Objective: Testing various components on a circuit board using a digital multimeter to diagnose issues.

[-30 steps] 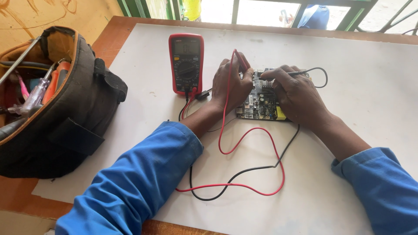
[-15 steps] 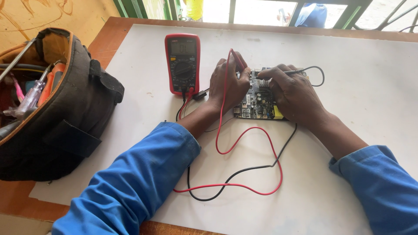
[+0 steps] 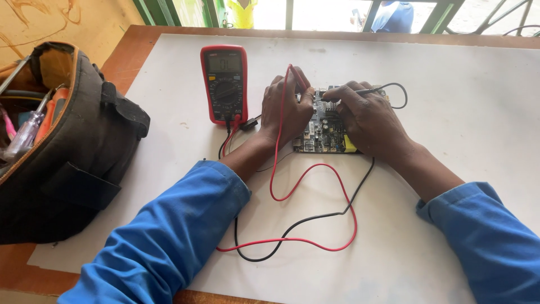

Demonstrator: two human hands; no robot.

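1. The left hand (image 3: 286,110) pinches the red probe (image 3: 296,77) at the circuit board's (image 3: 325,130) left edge.
2. The right hand (image 3: 368,117) grips the black probe (image 3: 364,91) shut, tip on the board.
3. The board lies mid-table, just right of the red multimeter (image 3: 225,83).
4. A dark tool bag (image 3: 67,146) sits far left, unzipped.

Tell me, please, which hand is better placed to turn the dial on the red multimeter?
Left, probably. The left hand with the red probe lies right beside the multimeter, while the right hand rests on the circuit board, farther away, holding the black probe.
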